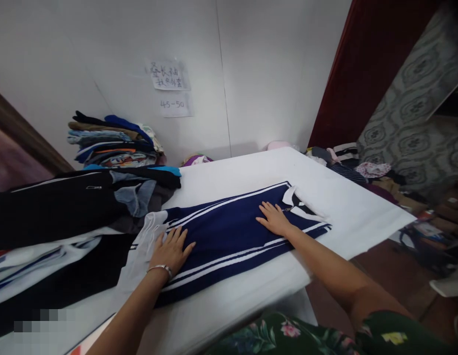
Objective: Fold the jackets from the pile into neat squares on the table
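A navy garment (229, 227) with white stripes and a white collar (306, 209) lies flat on the white table, its collar toward the right. My left hand (171, 251) rests with fingers spread on its left end, beside white ruffled fabric (142, 256). A bracelet circles that wrist. Near the collar and a small zipper, my right hand (274, 218) lies flat on the navy cloth with fingers apart. Neither hand grips anything.
Dark and white clothes (58, 207) are heaped along the table's left side. Behind them stands a folded clothes stack (116, 140). The white table (347, 207) ends at a corner on the right; more clothes (373, 170) lie beyond it. Handwritten paper notes (171, 88) hang on the wall.
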The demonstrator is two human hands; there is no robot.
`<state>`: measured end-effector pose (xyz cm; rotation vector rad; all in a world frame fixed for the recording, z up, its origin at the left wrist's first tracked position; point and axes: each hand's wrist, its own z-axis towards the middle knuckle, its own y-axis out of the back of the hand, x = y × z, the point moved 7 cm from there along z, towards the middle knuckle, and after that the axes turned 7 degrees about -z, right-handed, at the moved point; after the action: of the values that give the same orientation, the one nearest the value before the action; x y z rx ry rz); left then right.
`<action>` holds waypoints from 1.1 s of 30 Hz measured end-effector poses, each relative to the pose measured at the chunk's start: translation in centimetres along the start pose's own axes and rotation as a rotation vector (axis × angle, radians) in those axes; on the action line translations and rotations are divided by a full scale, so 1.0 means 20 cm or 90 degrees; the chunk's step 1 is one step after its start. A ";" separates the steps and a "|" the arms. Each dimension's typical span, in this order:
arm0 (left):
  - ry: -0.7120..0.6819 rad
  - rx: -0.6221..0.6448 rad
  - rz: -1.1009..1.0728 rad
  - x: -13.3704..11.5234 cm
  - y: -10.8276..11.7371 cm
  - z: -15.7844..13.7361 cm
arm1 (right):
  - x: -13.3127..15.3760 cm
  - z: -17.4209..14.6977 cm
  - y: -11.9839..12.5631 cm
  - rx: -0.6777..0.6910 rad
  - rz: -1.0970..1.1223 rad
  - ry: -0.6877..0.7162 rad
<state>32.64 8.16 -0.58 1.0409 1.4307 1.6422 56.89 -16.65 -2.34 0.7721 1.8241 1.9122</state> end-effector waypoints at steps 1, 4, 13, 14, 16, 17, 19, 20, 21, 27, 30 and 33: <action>-0.002 -0.004 0.000 0.00 0.00 0.00 | 0.00 0.00 -0.01 0.006 0.005 0.000; -0.007 -0.016 -0.001 0.01 -0.02 0.00 | -0.02 -0.01 0.03 -0.007 0.015 -0.002; -0.008 -0.028 0.000 0.02 -0.03 0.01 | -0.43 0.01 0.06 -0.029 -0.090 -0.180; -0.007 -0.027 0.000 0.02 -0.04 0.01 | -0.44 0.01 0.03 -0.004 -0.086 -0.176; -0.008 -0.029 -0.004 0.02 -0.04 0.01 | -0.46 0.01 -0.01 0.014 -0.081 -0.171; -0.008 -0.033 -0.006 0.02 -0.04 0.01 | -0.46 0.01 -0.01 0.015 -0.079 -0.174; -0.008 -0.037 -0.008 0.02 -0.04 0.01 | -0.46 0.01 -0.01 0.019 -0.069 -0.183; -0.005 -0.036 -0.010 0.02 -0.04 0.01 | -0.45 0.01 0.00 0.014 -0.065 -0.185; -0.002 -0.033 -0.014 0.01 -0.04 0.01 | -0.43 0.02 0.01 0.004 -0.064 -0.182; 0.029 0.005 -0.052 -0.01 -0.02 -0.01 | -0.16 0.19 0.08 -0.042 -0.057 -0.055; 0.049 0.042 -0.087 0.00 0.00 -0.01 | -0.04 0.28 0.05 -0.004 -0.049 -0.037; 0.063 0.086 -0.146 0.01 0.04 0.02 | -0.01 0.32 -0.03 0.047 -0.053 -0.058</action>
<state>32.85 8.34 0.31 0.8422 1.6789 1.4649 61.03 -11.66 -3.01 0.7801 1.8511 1.7382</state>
